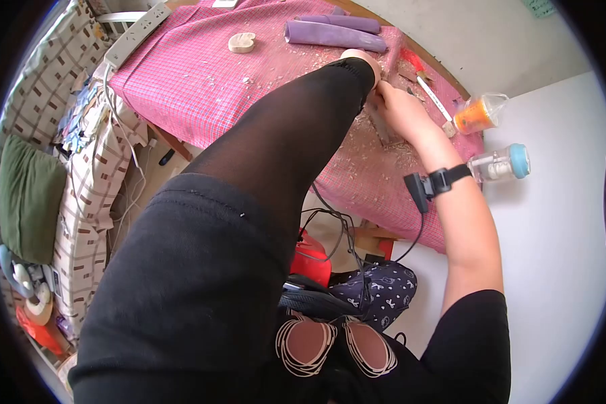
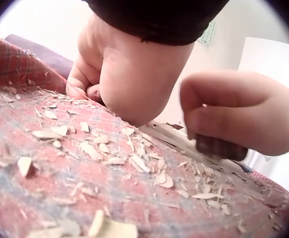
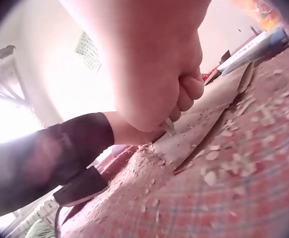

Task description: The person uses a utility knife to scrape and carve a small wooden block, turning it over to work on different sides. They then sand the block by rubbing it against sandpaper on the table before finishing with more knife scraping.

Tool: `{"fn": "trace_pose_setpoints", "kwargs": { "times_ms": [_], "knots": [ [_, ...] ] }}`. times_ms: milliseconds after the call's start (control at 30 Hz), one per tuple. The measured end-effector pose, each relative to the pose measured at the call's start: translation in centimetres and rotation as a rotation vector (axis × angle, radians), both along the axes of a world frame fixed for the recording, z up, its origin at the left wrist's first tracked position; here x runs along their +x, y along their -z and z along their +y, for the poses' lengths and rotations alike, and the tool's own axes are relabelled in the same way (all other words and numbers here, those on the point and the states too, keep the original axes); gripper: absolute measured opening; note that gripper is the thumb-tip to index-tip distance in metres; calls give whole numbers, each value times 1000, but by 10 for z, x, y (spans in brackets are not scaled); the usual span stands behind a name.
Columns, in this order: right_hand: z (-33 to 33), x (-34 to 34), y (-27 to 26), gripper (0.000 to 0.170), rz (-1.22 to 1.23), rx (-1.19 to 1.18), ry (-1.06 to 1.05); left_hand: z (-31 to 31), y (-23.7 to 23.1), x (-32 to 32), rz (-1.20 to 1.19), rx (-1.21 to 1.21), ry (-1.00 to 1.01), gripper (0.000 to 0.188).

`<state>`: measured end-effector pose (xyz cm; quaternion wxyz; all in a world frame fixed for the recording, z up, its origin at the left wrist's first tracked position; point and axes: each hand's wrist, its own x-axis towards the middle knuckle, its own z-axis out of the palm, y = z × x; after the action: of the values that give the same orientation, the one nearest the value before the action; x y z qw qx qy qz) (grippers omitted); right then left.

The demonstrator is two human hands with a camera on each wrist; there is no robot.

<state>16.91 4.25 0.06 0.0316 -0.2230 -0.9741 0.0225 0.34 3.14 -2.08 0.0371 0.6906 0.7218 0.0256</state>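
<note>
My left hand (image 1: 362,59) is over the far side of the table, at the end of a black sleeve. In the left wrist view its fingers (image 2: 87,89) curl inward, and what lies inside them is hidden. Close beside it, my right hand (image 1: 404,114) has its fingers bent. The left wrist view shows it gripping a blurred, dark brown block-shaped piece (image 2: 221,148). A small pale strip (image 3: 170,127) shows under the right fingers in the right wrist view. Beneath the hands lies a flat, pale brown sheet (image 3: 204,116), strewn with wood shavings (image 2: 139,161).
Purple rolls (image 1: 337,37) and a pale, notched wooden piece (image 1: 242,43) lie on the pink checked cloth (image 1: 182,87). To the right are a white pen-like stick (image 1: 434,96), an orange cup (image 1: 477,116) and a blue-lidded bottle (image 1: 501,163). A power strip (image 1: 138,35) sits at the left corner.
</note>
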Motion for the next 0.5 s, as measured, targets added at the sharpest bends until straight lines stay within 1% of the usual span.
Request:
{"fn": "trace_pose_setpoints", "kwargs": {
  "times_ms": [33, 67, 100, 133, 167, 200, 267, 300, 367, 400, 433, 500],
  "knots": [
    [0, -2, 3, 21, 31, 2, 26, 1, 2, 0, -21, 0, 3, 37],
    [-2, 5, 4, 22, -53, 7, 40, 7, 10, -2, 10, 21, 26, 36],
    [-8, 13, 0, 22, -61, 1, 48, 15, 20, -3, 38, 43, 49, 36],
    [-18, 23, -9, 23, -197, -31, 27, 6, 9, 1, 33, 4, 35, 36],
    [-24, 28, -17, 25, -323, -60, 7, 8, 11, 0, 38, 8, 45, 36],
    [-20, 25, -18, 25, -310, -55, 17, 18, 19, -3, 27, 17, 29, 36],
    [-6, 16, -11, 25, -152, -12, -23, 16, 15, -4, 20, 8, 20, 37],
    [-6, 10, -10, 25, -146, -14, -19, 13, 13, -3, 26, 6, 24, 37],
    [-8, -7, -4, 24, -35, -19, 32, 7, 9, -6, 32, -12, 48, 38],
    [-7, -4, 0, 24, -27, -17, 62, 9, 9, -6, 31, -15, 49, 38],
    [-10, 5, -2, 24, -36, -22, 62, 11, 10, -6, 46, -14, 64, 38],
    [-18, 23, -11, 25, -274, -54, -15, 8, 12, -4, 58, -18, 85, 38]
  ]
}}
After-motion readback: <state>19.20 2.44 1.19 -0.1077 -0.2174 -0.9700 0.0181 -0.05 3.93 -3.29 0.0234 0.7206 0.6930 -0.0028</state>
